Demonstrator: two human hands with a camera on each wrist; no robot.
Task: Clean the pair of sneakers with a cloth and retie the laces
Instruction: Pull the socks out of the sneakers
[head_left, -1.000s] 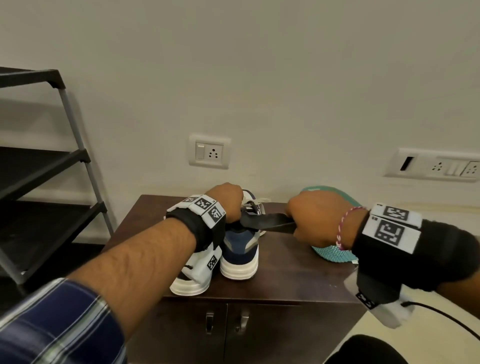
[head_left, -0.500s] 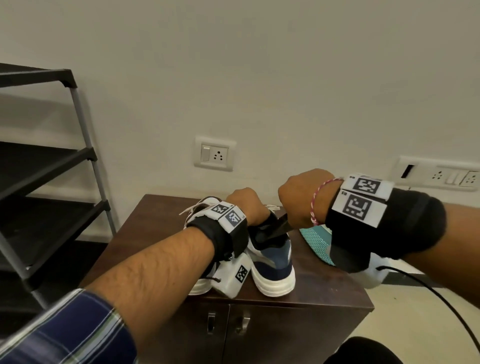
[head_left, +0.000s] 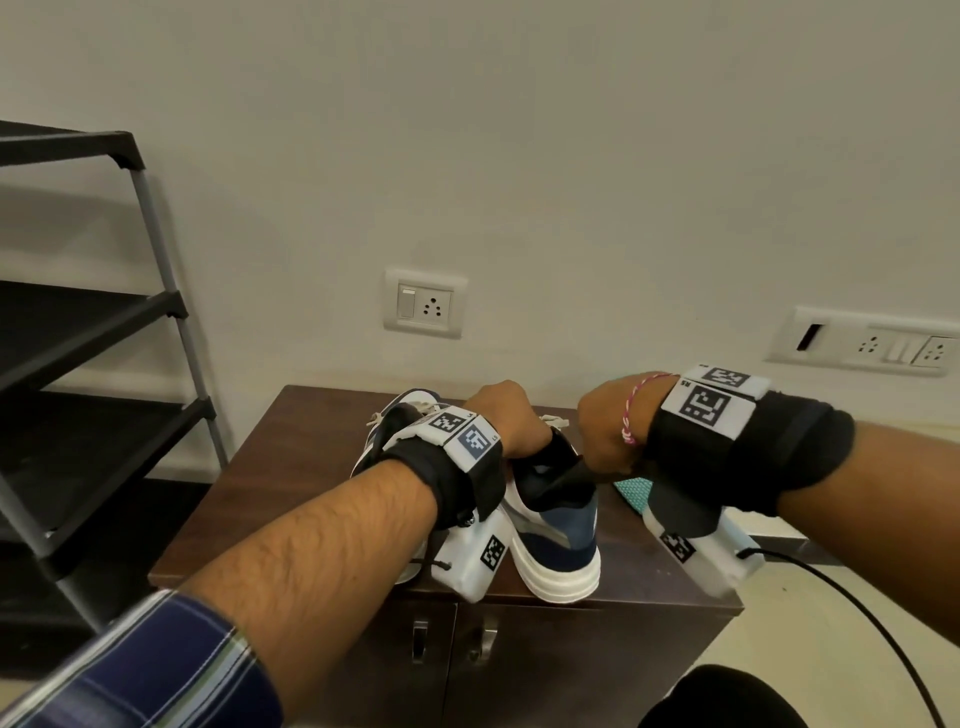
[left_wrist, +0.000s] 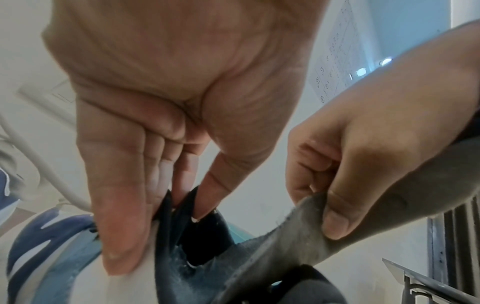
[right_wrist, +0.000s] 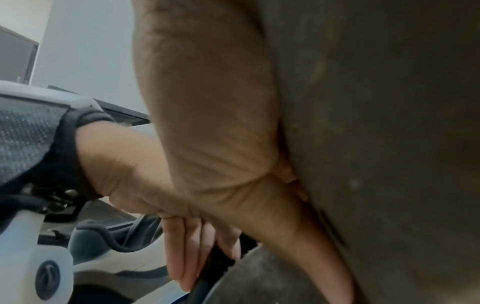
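Both hands had drawn closer together over the past second, and the grey insole that had stretched flat between them now bent down into the shoe. The left hand (left_wrist: 166, 127) pinched the black collar of the navy-and-white sneaker (head_left: 558, 530) between thumb and fingers, apparently spreading the opening. The right hand (left_wrist: 363, 156) was curled round the flat grey felt-like insole (left_wrist: 293, 238), thumb pressed on top, its lower end angled into the shoe's mouth; this looked like feeding the insole back in, a side step within the cleaning. Holding the collar wide probably kept the insole from buckling at the heel.

That sneaker stood near the front edge of a dark brown wooden cabinet (head_left: 291, 467), heel toward the person; its mate (head_left: 395, 415) sat just beside it on the left, white laces (head_left: 382, 415) loose. A teal textured cloth (head_left: 634, 491) lay on the top behind the right wrist. Behind stood a plain pale wall (head_left: 519, 156) with a white switch-and-socket plate (head_left: 423, 304), and a black tiered metal rack (head_left: 93, 322) to the left.
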